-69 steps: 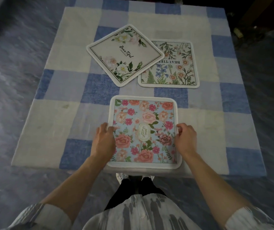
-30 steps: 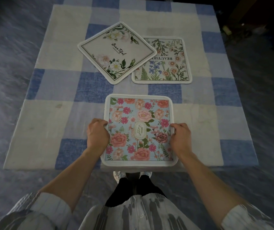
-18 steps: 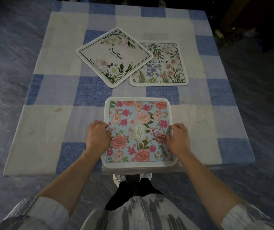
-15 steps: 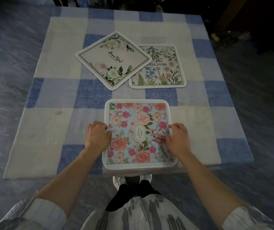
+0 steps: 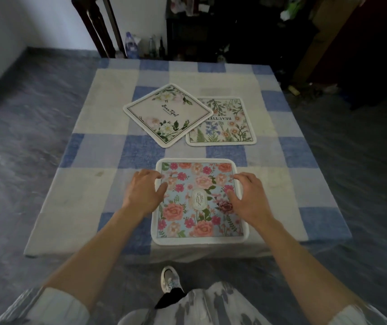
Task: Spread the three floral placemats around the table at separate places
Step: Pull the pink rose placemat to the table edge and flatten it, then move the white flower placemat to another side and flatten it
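Note:
A light-blue placemat [image 5: 199, 202] with pink flowers lies flat at the near edge of the table [image 5: 89, 186], which has a blue and white checked cloth. My left hand [image 5: 144, 193] is at the mat's left border and my right hand [image 5: 250, 197] at its right border. Both have their fingers spread and grip nothing. Farther back, a cream placemat [image 5: 168, 113] with white flowers lies turned like a diamond. Its right corner overlaps a botanical placemat [image 5: 226, 124] with upside-down lettering.
A dark wooden chair [image 5: 98, 26] stands behind the table's far edge, with several bottles [image 5: 130, 45] on the floor next to it. A dark cabinet [image 5: 211, 26] fills the back right. My shoe [image 5: 169, 277] shows below the near table edge.
Both hands have let go of the blue mat's side edges and slid forward with fingers spread. The view has tilted up, showing the far wall and chair.

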Motion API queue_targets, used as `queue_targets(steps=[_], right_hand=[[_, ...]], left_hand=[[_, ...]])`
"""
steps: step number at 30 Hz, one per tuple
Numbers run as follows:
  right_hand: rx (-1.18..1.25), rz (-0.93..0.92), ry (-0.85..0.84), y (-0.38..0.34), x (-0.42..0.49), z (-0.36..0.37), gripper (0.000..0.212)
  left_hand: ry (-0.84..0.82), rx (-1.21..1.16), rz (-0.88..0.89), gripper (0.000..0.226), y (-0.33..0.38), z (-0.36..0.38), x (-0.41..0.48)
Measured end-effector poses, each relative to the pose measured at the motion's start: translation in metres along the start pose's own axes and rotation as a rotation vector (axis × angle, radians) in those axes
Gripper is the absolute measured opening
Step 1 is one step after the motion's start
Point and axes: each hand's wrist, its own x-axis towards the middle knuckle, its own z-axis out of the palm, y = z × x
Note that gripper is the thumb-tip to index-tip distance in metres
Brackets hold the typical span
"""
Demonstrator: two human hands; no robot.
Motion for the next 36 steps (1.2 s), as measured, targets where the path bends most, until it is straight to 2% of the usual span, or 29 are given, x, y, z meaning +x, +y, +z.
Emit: queue_targets(steps=[4, 9, 16, 20, 28, 31, 36], right_hand=[[0.127, -0.091, 0.002, -0.002, -0.012, -0.018, 0.049], [0.272, -0.167, -0.019, -0.023, -0.033, -0.027, 0.055], [0.502, -0.171, -0.009, -0.081, -0.07, -0.041, 0.044], [0.606, -0.102, -0.015, -0.114, -0.08, -0.045, 0.044], [0.634, -0.081, -0.001, -0.22, -0.115, 0.001, 0.043], [0.637, -0.086, -0.008, -0.259, -0.124, 0.026, 0.037], [0.683, -0.087, -0.003, -0.308, -0.131, 0.062, 0.036]], left_hand=[[-0.012, 0.069, 0.111, 0.049, 0.012, -0.024, -0.031], [0.113, 0.021, 0.075, 0.044, 0.023, -0.058, -0.075], [0.199, -0.228, 0.075, 0.05, 0.017, -0.105, -0.114], [0.253, -0.421, 0.061, 0.04, -0.001, -0.128, -0.122], [0.295, -0.654, 0.069, 0.041, -0.114, -0.189, -0.153], [0.314, -0.786, 0.02, 0.032, -0.164, -0.208, -0.155], [0.244, -1.012, -0.009, 0.017, -0.218, -0.232, -0.156]])
